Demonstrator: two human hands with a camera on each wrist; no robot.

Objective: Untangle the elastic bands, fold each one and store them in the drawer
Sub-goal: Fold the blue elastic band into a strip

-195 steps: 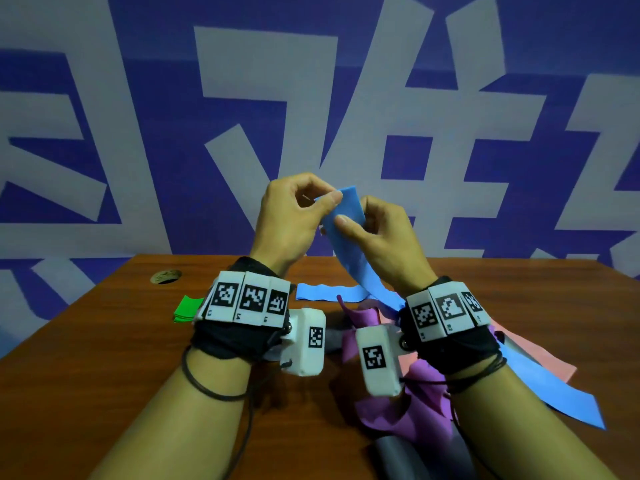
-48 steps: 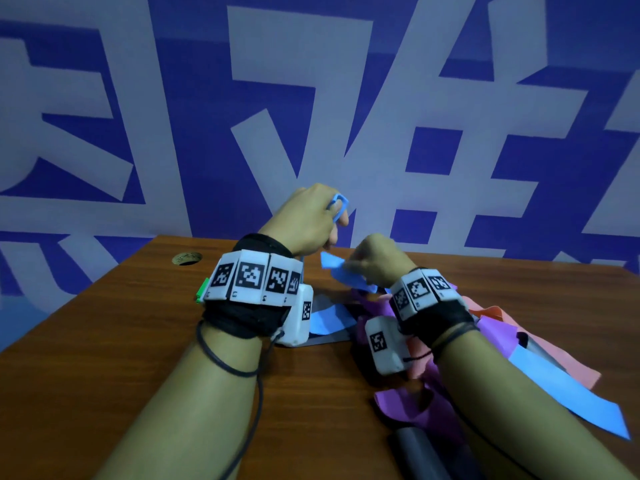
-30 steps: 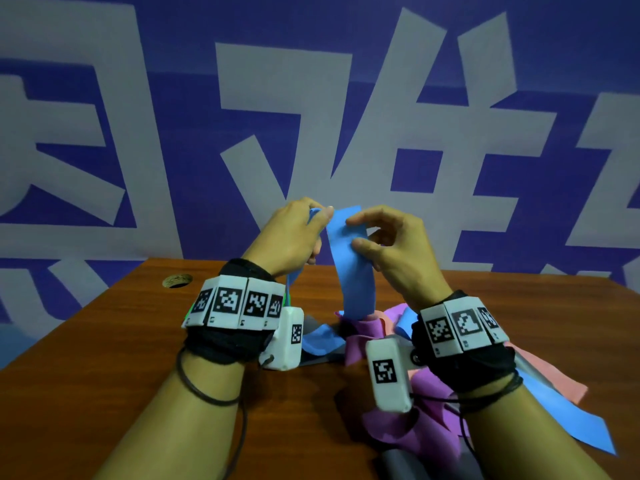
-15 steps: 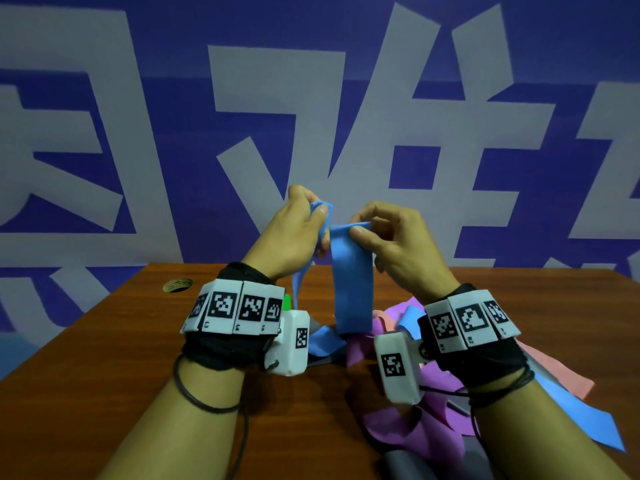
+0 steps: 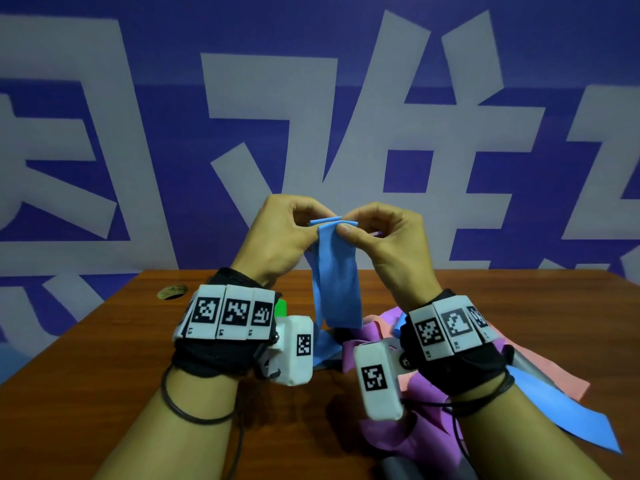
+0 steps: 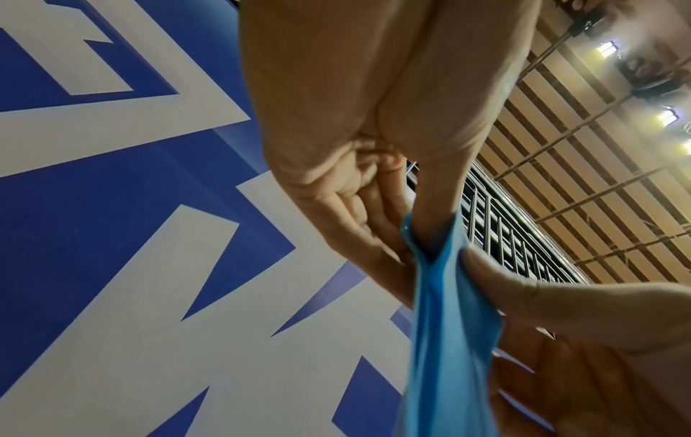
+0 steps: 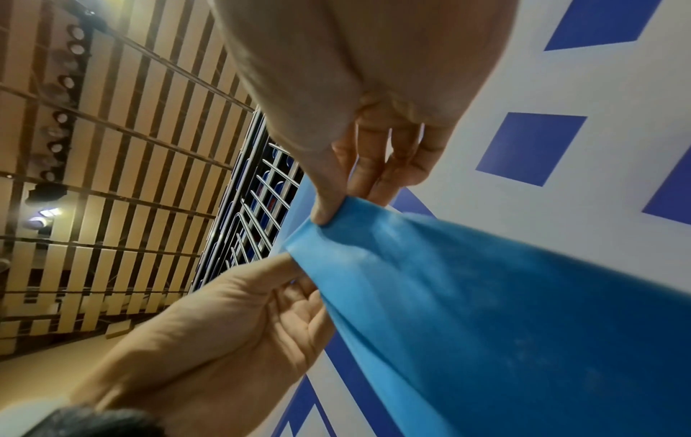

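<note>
Up above the wooden table (image 5: 104, 375), pinched at its top edge between thumb and forefinger of the left hand (image 5: 277, 237) and, just beside, between thumb and fingers of the right hand (image 5: 388, 237): a blue elastic band (image 5: 336, 282), doubled over, with layered edges showing at the top. Hanging straight down from both pinches, lower end reaching the heap on the table. Seen from the left wrist, same blue strip bunched around the thumb tip; from the right wrist, spread wide and flat below the pinch. Under the held band, on the table, a tangle of purple band (image 5: 398, 438), pink band (image 5: 415, 379) and another blue band (image 5: 561, 414) trailing toward the table's right edge. Left of the held band, behind the left wrist, a scrap of green (image 5: 280, 307). Farther left on the table, a round cable hole (image 5: 172, 292). Behind the table, a blue-and-white patterned wall (image 5: 173, 133).
</note>
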